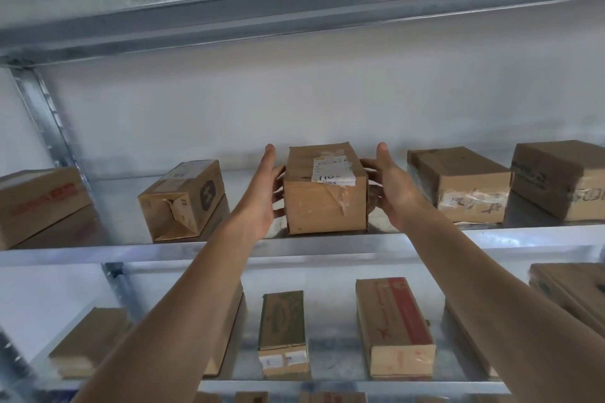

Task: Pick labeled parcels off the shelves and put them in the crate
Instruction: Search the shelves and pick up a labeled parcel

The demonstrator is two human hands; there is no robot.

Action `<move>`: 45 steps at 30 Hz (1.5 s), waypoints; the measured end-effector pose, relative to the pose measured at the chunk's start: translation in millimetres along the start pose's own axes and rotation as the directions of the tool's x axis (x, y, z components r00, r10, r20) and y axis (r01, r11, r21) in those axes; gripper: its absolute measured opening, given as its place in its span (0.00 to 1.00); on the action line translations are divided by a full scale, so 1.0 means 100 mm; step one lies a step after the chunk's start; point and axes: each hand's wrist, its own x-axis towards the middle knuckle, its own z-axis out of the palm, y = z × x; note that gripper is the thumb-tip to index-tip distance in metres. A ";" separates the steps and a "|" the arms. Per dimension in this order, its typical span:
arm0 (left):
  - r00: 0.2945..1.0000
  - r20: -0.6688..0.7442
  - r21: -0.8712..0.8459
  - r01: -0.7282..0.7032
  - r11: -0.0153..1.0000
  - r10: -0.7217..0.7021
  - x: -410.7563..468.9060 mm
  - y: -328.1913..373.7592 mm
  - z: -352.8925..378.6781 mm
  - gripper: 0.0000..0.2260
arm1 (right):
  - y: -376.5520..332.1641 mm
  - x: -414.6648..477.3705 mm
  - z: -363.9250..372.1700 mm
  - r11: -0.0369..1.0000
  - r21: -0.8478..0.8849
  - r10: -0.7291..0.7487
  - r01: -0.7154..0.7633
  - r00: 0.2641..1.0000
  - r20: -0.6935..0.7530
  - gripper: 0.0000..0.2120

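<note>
My left hand (pixel 263 196) and right hand (pixel 394 188) grasp the labeled parcel (pixel 324 203) from either side. The fingers curl against its flanks, and the thumbs stand up off the cardboard. The parcel sits at the front of the upper shelf (pixel 82 255), white label on top. To lift it well I'd squeeze evenly, keep it level and draw it straight toward me (the brown box (pixel 183 199) on its left stands apart, so little to snag) — the crate is out of view.

Labeled brown parcel (pixel 325 193) upright on shelf (pixel 294 244).
</note>
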 end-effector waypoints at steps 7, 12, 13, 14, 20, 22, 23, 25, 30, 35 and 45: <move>0.979 -0.072 0.071 -0.187 0.980 0.192 -0.11 0.40 0.11 0.32 | -0.34 -0.17 -0.05 0.986 -0.111 -0.130 0.124 0.990 -0.046 0.33; 0.936 0.021 0.127 -0.351 0.928 0.351 -0.30 0.71 0.42 0.30 | -0.67 -0.37 -0.18 0.961 -0.173 -0.235 0.217 0.968 -0.090 0.35; 0.929 0.049 0.133 -0.370 0.919 0.367 -0.33 0.74 0.51 0.30 | -0.71 -0.39 -0.24 0.959 -0.178 -0.243 0.222 0.964 -0.106 0.35; 0.924 0.073 0.140 -0.382 0.913 0.375 -0.37 0.76 0.61 0.30 | -0.73 -0.43 -0.31 0.959 -0.182 -0.243 0.219 0.962 -0.122 0.35; 0.900 0.218 0.131 -0.411 0.902 0.378 -0.45 0.75 1.26 0.31 | -0.81 -0.47 -0.89 0.958 -0.207 -0.242 0.201 0.949 -0.201 0.35; 0.899 0.250 0.143 -0.401 0.905 0.359 -0.41 0.70 1.50 0.30 | -0.80 -0.44 -1.15 0.957 -0.212 -0.239 0.196 0.949 -0.204 0.35; 0.906 0.261 0.153 -0.380 0.912 0.333 -0.37 0.66 1.61 0.31 | -0.80 -0.42 -1.26 0.955 -0.223 -0.241 0.195 0.950 -0.201 0.33; 0.935 0.261 0.175 -0.291 0.941 0.241 -0.27 0.55 1.82 0.32 | -0.77 -0.38 -1.51 0.951 -0.253 -0.233 0.175 0.948 -0.218 0.33; 0.992 0.125 0.202 -0.033 0.979 0.008 0.01 0.28 2.22 0.33 | -0.61 -0.03 -2.06 0.949 -0.315 -0.085 0.012 0.972 -0.219 0.32; 0.994 0.061 0.124 0.086 0.989 -0.094 0.16 0.08 2.45 0.31 | -0.49 0.01 -2.22 0.928 -0.343 0.075 -0.143 0.976 -0.203 0.44; 0.998 -0.061 -0.018 0.011 1.000 -0.012 -0.02 0.18 2.52 0.28 | -0.58 -0.11 -2.22 0.969 -0.248 -0.001 -0.005 1.000 -0.023 0.35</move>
